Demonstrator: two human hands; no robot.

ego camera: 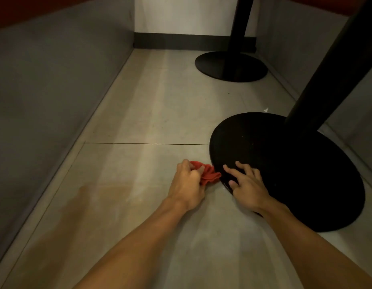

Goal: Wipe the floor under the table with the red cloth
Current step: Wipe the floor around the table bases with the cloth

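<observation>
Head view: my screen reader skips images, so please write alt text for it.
A left hand grips a bunched red cloth on the pale tiled floor, beside a round black table base where the right hand rests open. A second base stands farther back.

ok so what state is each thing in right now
red cloth: bunched up, on the floor by the near table base
left grip: holds the red cloth
right grip: fingers spread, resting on the near table base
near table base: flat on the floor
far table base: flat on the floor, untouched
</observation>
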